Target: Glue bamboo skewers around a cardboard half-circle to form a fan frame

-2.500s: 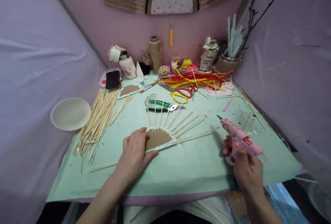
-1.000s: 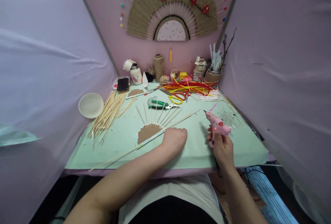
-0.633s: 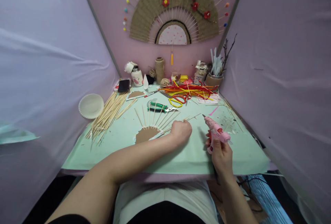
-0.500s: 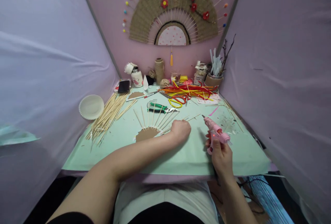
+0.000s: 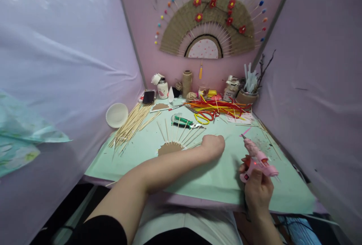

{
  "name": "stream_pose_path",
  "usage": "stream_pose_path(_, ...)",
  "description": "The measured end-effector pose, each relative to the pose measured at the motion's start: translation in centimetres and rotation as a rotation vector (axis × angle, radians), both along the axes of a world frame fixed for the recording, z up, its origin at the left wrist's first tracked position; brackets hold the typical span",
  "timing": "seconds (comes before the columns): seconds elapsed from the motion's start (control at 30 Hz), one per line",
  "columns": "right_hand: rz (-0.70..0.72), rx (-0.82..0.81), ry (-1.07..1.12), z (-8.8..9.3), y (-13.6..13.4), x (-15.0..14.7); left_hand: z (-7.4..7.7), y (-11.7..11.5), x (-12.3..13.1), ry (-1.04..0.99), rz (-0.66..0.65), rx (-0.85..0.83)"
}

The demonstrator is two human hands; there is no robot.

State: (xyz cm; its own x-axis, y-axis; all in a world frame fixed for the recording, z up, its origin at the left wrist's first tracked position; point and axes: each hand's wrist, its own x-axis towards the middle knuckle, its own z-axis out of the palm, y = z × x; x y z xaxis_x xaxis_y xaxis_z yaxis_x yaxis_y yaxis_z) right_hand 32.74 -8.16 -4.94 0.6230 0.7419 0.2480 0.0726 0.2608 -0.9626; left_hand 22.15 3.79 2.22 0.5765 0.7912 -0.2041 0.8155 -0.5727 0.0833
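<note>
My left arm reaches across the table, and my left hand (image 5: 214, 147) is closed on a thin bamboo stick, mostly hidden, with a blurred end past the fingers. Below that forearm lies a brown cardboard half-disc (image 5: 169, 149), partly covered, with several sticks (image 5: 177, 130) fanning out from its edge. At the right, my right hand (image 5: 258, 190) grips a pink hot glue gun (image 5: 258, 160), its nozzle pointing up and left and a small red light showing. Green-handled pliers (image 5: 182, 122) rest just beyond the fan of sticks.
A pile of bamboo sticks (image 5: 132, 126) and a white bowl (image 5: 117, 115) are at the left. Red and yellow pipe cleaners (image 5: 223, 106) lie at the back near scissors (image 5: 202, 118). Jars and a twine spool (image 5: 187, 83) line the wall, below a decorated fan (image 5: 207, 20).
The view has shifted, so the scene sits lower and further right. My left hand has moved slightly right, away from the cardboard fan. The glue gun stays in my right hand.
</note>
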Motion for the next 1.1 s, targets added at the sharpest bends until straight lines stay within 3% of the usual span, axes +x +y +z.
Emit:
stream_pose_path(0.17,-0.049,0.056,0.07,-0.2,0.1,-0.2,0.2,1.4,1.2,-0.033,-0.079,0.073)
stream_pose_path(0.33,-0.034,0.024,0.101,-0.3,0.2,-0.1,0.5,4.5,2.7,-0.029,-0.162,0.122)
stream_pose_path(0.47,-0.013,0.014,0.099,-0.4,0.2,0.1,1.1,6.8,3.7,-0.038,-0.161,0.16)
stream_pose_path(0.57,0.017,0.001,0.077,-0.3,0.1,0.1,2.0,7.1,3.3,-0.059,-0.118,0.208)
stream_pose_path(0.67,0.036,-0.008,0.07,-0.2,0.0,0.2,3.3,5.8,0.5,-0.074,-0.046,0.266)
stream_pose_path(0.8,0.049,-0.011,0.057,0.0,0.0,0.3,4.3,2.0,-6.9,-0.159,0.114,0.303)
stream_pose_path(0.97,0.041,-0.056,0.028,0.4,0.0,0.1,2.7,-2.2,-16.3,-0.197,0.412,0.228)
stream_pose_path(1.1,0.044,-0.035,0.006,0.5,0.1,0.1,0.9,-4.2,-20.0,-0.15,0.462,0.125)
